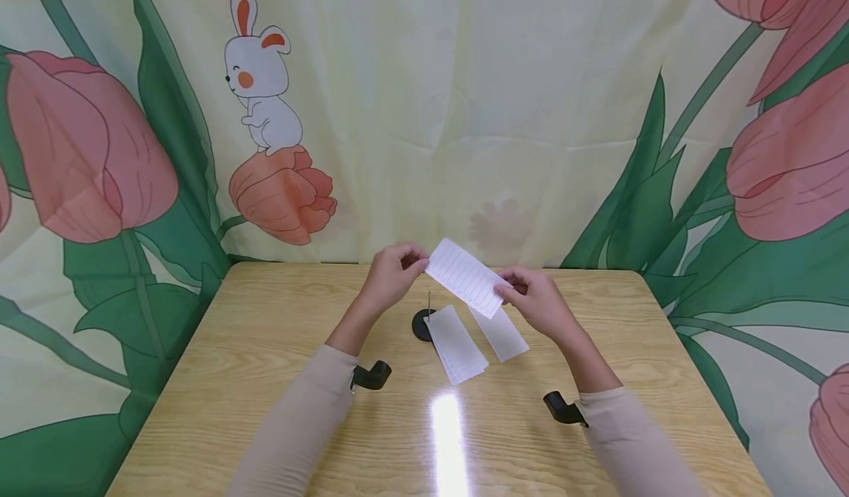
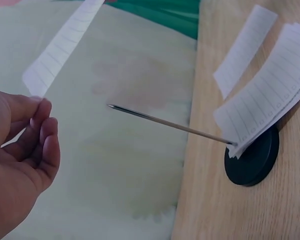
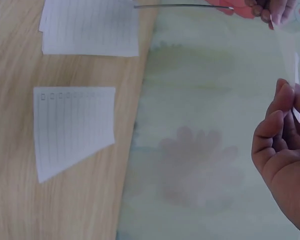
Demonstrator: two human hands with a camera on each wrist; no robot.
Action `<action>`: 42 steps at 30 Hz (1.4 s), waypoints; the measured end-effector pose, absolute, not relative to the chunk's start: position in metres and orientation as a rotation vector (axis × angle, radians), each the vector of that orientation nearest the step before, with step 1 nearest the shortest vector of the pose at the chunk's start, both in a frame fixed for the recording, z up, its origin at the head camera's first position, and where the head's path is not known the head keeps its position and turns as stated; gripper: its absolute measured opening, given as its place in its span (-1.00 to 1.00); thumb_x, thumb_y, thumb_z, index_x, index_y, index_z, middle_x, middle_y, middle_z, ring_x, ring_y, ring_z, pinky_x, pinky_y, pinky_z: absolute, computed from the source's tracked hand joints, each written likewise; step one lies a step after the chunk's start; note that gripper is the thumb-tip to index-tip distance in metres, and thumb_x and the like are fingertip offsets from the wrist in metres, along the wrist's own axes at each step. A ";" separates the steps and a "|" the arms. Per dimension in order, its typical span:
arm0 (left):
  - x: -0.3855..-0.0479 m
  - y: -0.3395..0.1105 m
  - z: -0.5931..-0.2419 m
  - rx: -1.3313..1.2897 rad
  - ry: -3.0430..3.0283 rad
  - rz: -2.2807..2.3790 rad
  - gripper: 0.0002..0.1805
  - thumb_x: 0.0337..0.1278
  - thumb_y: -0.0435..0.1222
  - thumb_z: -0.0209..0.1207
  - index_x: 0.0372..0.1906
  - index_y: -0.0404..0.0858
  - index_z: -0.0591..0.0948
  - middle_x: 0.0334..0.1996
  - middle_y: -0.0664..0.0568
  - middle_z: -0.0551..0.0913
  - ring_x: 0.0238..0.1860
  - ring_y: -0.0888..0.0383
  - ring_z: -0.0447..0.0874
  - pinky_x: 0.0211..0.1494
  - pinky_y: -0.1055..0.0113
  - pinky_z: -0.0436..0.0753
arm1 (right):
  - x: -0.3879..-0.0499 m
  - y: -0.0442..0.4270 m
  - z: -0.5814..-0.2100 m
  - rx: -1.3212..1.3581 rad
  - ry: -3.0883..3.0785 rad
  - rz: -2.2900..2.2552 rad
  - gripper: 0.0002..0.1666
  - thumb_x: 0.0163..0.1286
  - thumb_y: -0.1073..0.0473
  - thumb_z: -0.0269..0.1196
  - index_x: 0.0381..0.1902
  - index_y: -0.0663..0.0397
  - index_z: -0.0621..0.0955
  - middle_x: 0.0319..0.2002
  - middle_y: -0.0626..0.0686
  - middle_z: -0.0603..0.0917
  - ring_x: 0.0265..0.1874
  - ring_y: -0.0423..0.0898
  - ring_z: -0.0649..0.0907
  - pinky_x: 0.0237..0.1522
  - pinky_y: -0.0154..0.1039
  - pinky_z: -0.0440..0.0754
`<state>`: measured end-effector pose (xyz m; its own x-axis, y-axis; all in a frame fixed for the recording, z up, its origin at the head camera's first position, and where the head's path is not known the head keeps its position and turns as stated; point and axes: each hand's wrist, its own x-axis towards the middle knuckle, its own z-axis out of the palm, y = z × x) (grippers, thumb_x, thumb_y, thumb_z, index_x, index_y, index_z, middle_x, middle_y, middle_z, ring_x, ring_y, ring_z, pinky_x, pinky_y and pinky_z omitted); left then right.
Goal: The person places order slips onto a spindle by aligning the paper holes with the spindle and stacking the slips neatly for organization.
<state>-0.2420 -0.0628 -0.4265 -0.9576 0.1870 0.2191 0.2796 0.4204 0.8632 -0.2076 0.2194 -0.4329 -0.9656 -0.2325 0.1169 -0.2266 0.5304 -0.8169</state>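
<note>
Between both hands a lined paper slip point(image 1: 464, 276) is held up tilted above the table. My left hand point(image 1: 396, 276) pinches its upper left corner with thumb and fingertips. At the lower right end my right hand point(image 1: 533, 298) pinches it between thumb and fingers. Below stands a paper spike point(image 2: 170, 123), a pointed metal rod upright on a round black base point(image 2: 252, 160). Several lined slips point(image 1: 456, 346) are pierced on it near the base and fan out toward the front. Another loose slip point(image 3: 75, 127) lies flat on the table, to the right of the spike.
The wooden table point(image 1: 278, 320) ends at a curtain point(image 1: 411, 113) printed with tulips and a rabbit. A black wrist-camera mount point(image 1: 371, 375) sticks out from the left sleeve, another mount point(image 1: 564, 408) from the right. A bright reflection falls on the table's front middle.
</note>
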 end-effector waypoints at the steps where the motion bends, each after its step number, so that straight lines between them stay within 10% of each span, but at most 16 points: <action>1: -0.242 -0.063 -0.427 -0.422 -2.577 -1.585 -0.90 0.41 -0.36 0.25 -0.13 -0.29 0.74 -0.25 -0.05 0.71 -0.26 0.09 0.57 -0.22 0.35 0.58 | -0.207 0.219 -0.434 -0.404 2.739 -1.464 -0.77 0.50 0.25 0.29 0.02 0.26 0.68 -0.17 0.19 0.75 -0.31 -0.06 0.71 -0.24 -0.35 0.69; 42: -0.243 -0.058 -0.457 -0.511 -2.696 -1.542 -0.92 0.40 -0.43 0.22 -0.23 -0.34 0.71 -0.37 -0.05 0.68 -0.36 0.15 0.55 -0.29 0.37 0.55 | -0.193 0.216 -0.470 -0.249 2.675 -1.467 -0.76 0.48 0.24 0.31 0.03 0.24 0.67 -0.22 0.13 0.75 -0.26 0.08 0.72 -0.32 -0.29 0.61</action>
<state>-0.2426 -0.0583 -0.4570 -0.9472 0.2811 0.1542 0.2754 0.4672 0.8402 -0.1927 0.2162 -0.4695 -0.9836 -0.1801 0.0078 -0.1033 0.5280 -0.8429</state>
